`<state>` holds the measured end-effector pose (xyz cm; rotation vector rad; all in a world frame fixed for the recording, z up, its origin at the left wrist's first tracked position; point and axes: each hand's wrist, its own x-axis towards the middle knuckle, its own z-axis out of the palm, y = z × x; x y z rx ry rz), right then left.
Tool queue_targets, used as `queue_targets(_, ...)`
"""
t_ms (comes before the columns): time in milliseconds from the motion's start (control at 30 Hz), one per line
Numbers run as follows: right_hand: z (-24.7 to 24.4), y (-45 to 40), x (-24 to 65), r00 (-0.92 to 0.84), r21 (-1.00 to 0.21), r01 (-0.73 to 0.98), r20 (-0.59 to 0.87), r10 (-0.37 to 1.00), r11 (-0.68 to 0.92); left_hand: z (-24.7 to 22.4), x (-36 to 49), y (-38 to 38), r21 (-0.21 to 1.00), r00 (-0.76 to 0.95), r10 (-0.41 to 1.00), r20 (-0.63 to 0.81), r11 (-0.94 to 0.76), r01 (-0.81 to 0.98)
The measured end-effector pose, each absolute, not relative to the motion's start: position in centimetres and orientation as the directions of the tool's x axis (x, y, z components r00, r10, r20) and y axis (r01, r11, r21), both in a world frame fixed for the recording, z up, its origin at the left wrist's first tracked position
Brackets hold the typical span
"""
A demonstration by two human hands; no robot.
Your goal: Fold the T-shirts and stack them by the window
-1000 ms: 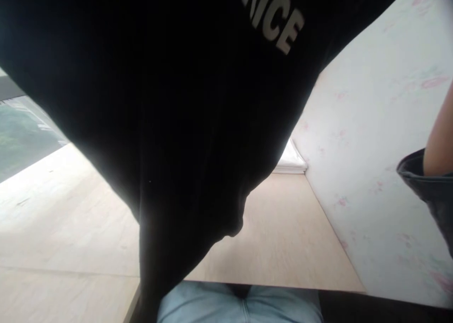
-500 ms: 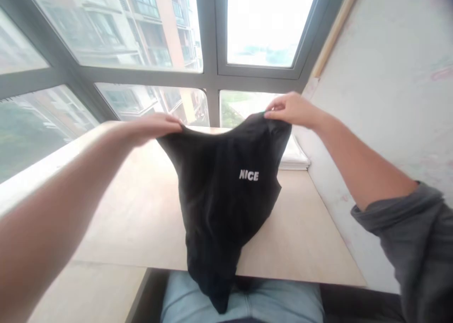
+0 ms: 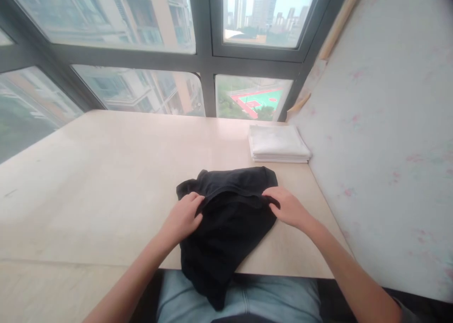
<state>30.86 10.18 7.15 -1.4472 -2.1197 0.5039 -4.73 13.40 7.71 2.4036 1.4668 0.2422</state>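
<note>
- Ok so your landmark is the white stack (image 3: 278, 141), folded flat in neat layers on the far right part of the pale wooden tabletop (image 3: 106, 172).
- Your black garment (image 3: 230, 233) is on your side of the white stack and a bit to its left, kinda rumpled. Its far edge sits just short of the stack, and its near end hangs off the tabletop over your light blue jeans (image 3: 283, 297).
- Left hand (image 3: 184, 213): nearer to you than the stack and well off to its left, thumb and fingers pinching the left part of a raised fold in the garment.
- Right hand (image 3: 287, 207): pretty much straight down from the stack toward you, not touching it, pinching the right end of that same fold. So the fold runs between your two hands, slightly bowed.
- The flowered wall (image 3: 368, 139) goes up right beside the stack, on its right.
- Past the stack you've got the gray window frame (image 3: 208, 63), and through the glass there's a green and red sports court (image 3: 260, 101) way below.
- Tall buildings (image 3: 264, 9) show through the pane higher up beyond the stack, kinda hazy.
</note>
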Motion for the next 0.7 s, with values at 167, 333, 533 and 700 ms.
queue_targets(167,4.6,8.5,27.5,-0.174,-0.546,0.794,0.217,0.961,0.267,8.8,-2.4,13.2,0.137,0.341,0.94,0.023,-0.341,0.93)
queue_targets(333,3.8,9.8,25.3,-0.006,-0.443,0.888,0.26,0.966,0.125,10.4,-1.4,14.2,0.0,0.284,0.959,-0.014,-0.284,0.959)
queue_targets(533,7.3,11.3,27.7,0.098,-0.324,0.945,0.432,0.897,0.053,14.4,-3.4,13.6,-0.041,0.026,1.0,-0.015,-0.026,0.999)
queue_targets(700,14.1,12.1,29.2,0.092,-0.378,0.912,0.566,0.82,0.159,18.9,-5.3,13.2,0.175,0.011,0.96,0.281,-0.063,0.983)
